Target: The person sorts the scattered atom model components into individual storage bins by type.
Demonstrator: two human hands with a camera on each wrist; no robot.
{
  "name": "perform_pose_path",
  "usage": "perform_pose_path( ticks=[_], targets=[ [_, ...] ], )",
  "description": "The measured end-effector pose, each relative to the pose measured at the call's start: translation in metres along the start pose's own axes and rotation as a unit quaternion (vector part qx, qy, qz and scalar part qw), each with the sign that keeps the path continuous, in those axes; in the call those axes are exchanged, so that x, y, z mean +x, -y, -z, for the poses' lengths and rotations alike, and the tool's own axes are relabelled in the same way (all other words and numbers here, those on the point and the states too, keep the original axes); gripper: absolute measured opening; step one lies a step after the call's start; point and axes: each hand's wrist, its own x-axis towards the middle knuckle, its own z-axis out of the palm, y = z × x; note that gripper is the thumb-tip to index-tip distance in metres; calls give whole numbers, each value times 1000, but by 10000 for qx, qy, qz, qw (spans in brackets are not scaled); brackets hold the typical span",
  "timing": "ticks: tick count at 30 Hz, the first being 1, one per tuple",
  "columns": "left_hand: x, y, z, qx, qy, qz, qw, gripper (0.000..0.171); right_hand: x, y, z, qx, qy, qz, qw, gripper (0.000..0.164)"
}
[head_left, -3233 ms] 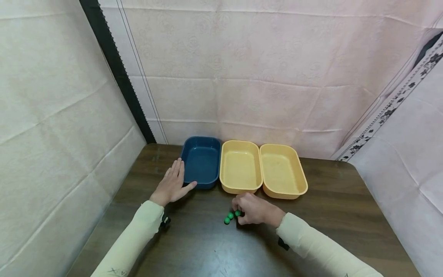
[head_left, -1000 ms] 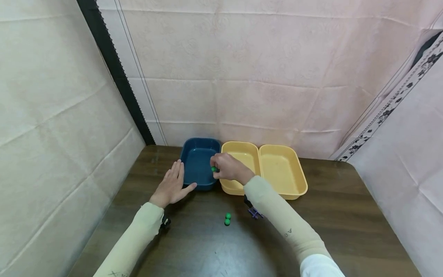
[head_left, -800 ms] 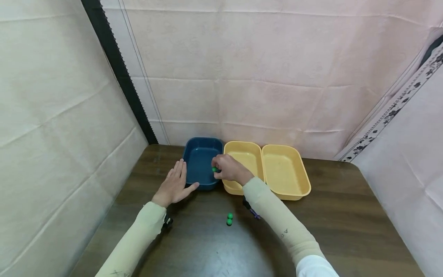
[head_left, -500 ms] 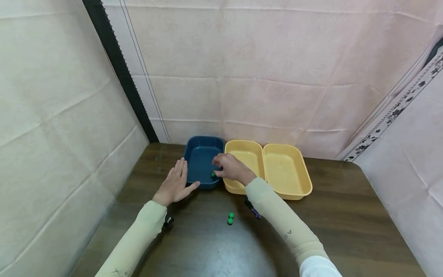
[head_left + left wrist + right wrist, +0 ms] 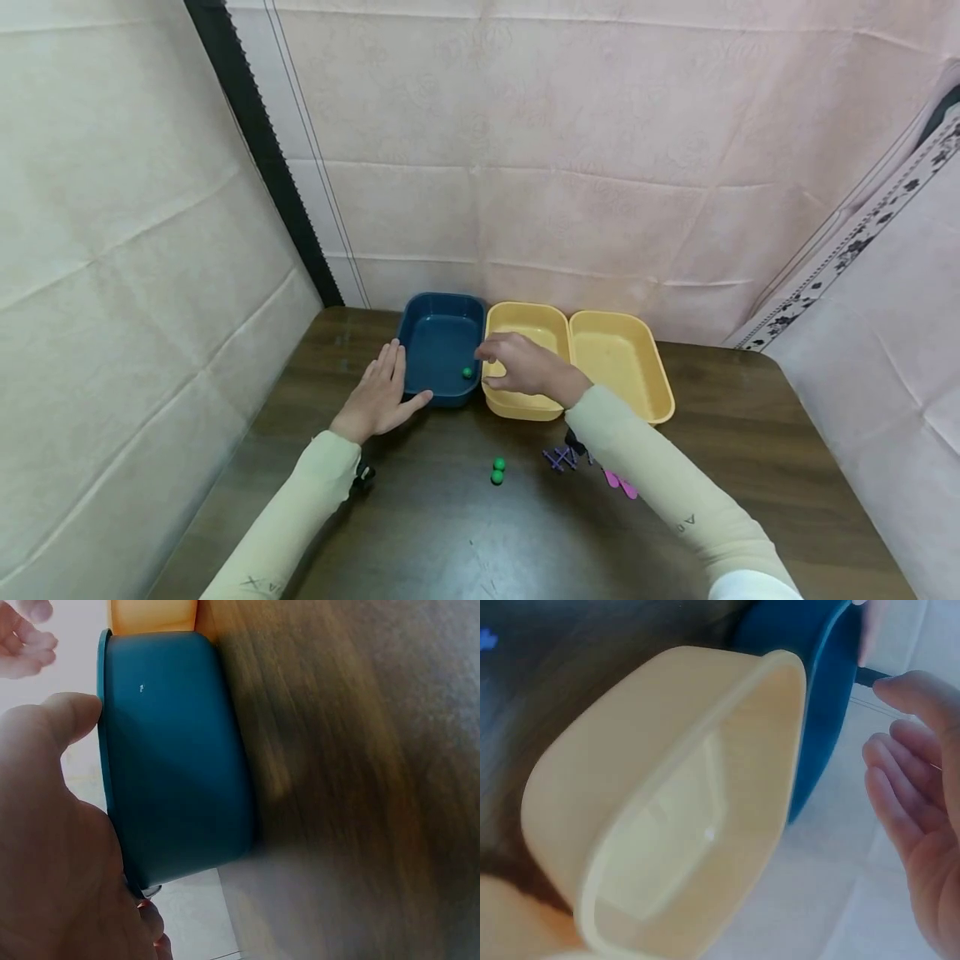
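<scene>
My left hand rests with straight fingers against the left side and near corner of the blue bin; the left wrist view has its thumb at the rim. Inside that bin, near its right wall, lies a small green ball. Over the middle yellow bin hovers my right hand, fingers loosely bent and holding nothing; the right wrist view shows a gap between thumb and fingers. Two more green balls, one just behind the other, sit on the table in front of the bins.
A second yellow bin adjoins the middle one on the right. Purple jack-shaped pieces and pink flat pieces lie on the wooden table, partly under the right forearm. Pale cloth hangs behind and at both sides.
My right hand picked a green ball from the table, carried it to the blue bin and let it go inside. It has since drawn back rightward. The left hand has stayed at the bin.
</scene>
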Motion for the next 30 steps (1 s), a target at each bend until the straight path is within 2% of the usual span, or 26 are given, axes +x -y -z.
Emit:
perform_pose_path(
  ticks=[6, 18, 30],
  targets=[
    [-1, 0, 1, -9, 6, -37, 10000, 104, -16, 2, 10, -27, 216, 237, 9995, 33],
    [-4, -5, 6, 8, 65, 11, 10000, 103, -43, 18, 16, -218, 731, 324, 9966, 36],
    [-1, -3, 4, -26, 128, 19, 9999, 103, -65, 36, -6, -451, 1060, 786, 9902, 34]
  ],
)
